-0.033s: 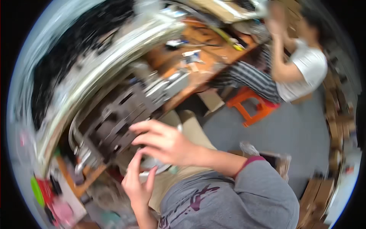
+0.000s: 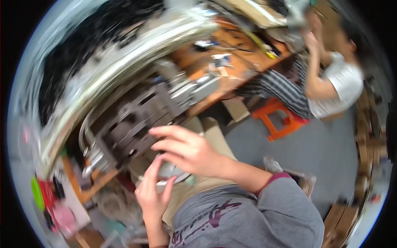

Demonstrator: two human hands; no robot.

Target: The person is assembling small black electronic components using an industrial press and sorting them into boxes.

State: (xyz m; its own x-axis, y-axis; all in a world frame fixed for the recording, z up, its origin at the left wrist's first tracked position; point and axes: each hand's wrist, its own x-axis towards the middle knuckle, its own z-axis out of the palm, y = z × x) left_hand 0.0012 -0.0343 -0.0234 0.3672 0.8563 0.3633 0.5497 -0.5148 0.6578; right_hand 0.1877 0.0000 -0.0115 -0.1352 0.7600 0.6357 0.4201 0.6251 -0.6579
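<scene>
My left hand [image 2: 152,193] is raised over my lap, its thumb and index finger spread apart, and nothing shows between them. My right hand [image 2: 188,151] is above it with the fingers apart and curved. Its thumb side comes close to my left fingertips; whether they touch I cannot tell. Behind the hands, partly hidden, is a round whitish dish-like thing [image 2: 178,175] near my lap. Just beyond my right fingertips lies a dark grey metal machine fixture [image 2: 155,109] with slots and blocks. The picture is blurred, so small details are lost.
An orange-brown workbench [image 2: 244,68] carries tools and small parts. A person in a white shirt [image 2: 337,84] sits at right, hands raised, by an orange stool [image 2: 273,124]. Cardboard boxes [image 2: 341,215] stand at the right edge. A pink item [image 2: 64,219] lies at lower left.
The whole view has shifted a little, so the bench, the person and my hands appear slightly farther right. My hands keep nearly the same pose.
</scene>
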